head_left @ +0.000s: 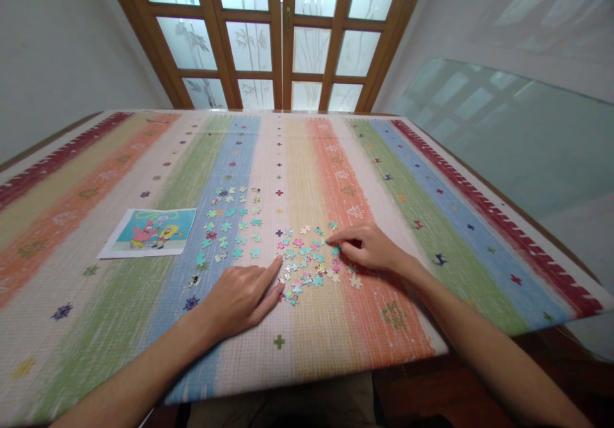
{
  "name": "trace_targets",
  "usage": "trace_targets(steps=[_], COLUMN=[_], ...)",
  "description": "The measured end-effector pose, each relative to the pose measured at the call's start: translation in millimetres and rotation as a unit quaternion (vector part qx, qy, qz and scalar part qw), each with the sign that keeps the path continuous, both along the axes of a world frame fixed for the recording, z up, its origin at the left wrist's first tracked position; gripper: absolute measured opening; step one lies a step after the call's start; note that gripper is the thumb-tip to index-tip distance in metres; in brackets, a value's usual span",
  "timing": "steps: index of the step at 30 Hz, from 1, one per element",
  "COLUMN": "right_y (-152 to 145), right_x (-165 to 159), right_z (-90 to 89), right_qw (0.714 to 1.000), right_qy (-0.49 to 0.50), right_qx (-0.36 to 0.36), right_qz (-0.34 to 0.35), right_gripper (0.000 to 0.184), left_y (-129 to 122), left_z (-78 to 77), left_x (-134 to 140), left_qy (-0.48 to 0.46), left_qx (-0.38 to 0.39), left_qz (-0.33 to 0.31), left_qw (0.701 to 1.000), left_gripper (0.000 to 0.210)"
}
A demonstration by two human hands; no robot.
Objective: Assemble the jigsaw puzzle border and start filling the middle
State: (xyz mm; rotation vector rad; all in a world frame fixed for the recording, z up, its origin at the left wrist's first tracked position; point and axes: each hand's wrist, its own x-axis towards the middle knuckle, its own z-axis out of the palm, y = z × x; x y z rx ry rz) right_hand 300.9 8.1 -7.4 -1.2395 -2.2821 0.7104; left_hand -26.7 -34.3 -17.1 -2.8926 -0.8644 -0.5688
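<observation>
While amid puzzle pieces, left hand unclenched, right hand of unclear grip — striped tablecloth beneath, glass doors beyond.

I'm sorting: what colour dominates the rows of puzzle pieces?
Those puzzle pieces are mostly turquoise, best seen in the head view.

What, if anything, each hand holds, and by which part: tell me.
The left hand shows nothing held; whether the right hand pinches one of the puzzle pieces cannot be told.

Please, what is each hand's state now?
Left hand: open, at puzzle pieces, nothing visibly held.
Right hand: curled at the pieces; whether it holds one cannot be told.
</observation>
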Motion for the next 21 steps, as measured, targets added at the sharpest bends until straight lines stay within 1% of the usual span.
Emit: trace_targets(steps=[3, 8, 10, 12, 16, 21], right_y=[1.6, 6.1, 7.0, 6.5, 2.8, -0.6], right_x=[6.4, 17.0, 18.6, 17.6, 9.7, 2.2], right_z=[5.5, 12.5, 11.4, 8.6, 3.9, 5.0], right_qw=[1.0, 0.995, 0.992, 0.993, 0.995, 0.994], right_qy=[-0.003, -0.047, -0.067, -0.075, -0.077, -0.11], right_qx=[-0.01, 0.023, 0.032, 0.032, 0.036, 0.028], right_qz=[0.002, -0.086, -0.099, -0.09, -0.051, 0.001], right_gripper=[0.034, 0.033, 0.034, 0.036, 0.042, 0.047], left_y=[-0.3, -0.8, -0.9, -1.1, -1.7, -0.7], left_z=[0.1, 0.2, 0.2, 0.2, -0.3, -0.4], left_x=[-0.3, -0.9, -0.7, -0.7, -1.3, -0.3], left_qy=[0.001, -0.008, -0.014, -0.021, -0.023, -0.023], left_qx=[0.001, -0.001, -0.002, -0.003, -0.001, 0.003], left_qz=[0.0, -0.004, -0.004, -0.006, -0.01, -0.023], left_qw=[1.0, 1.0, 1.0, 1.0, 1.0, 0.999], left_gripper=[0.042, 0.04, 0.039, 0.037, 0.035, 0.033])
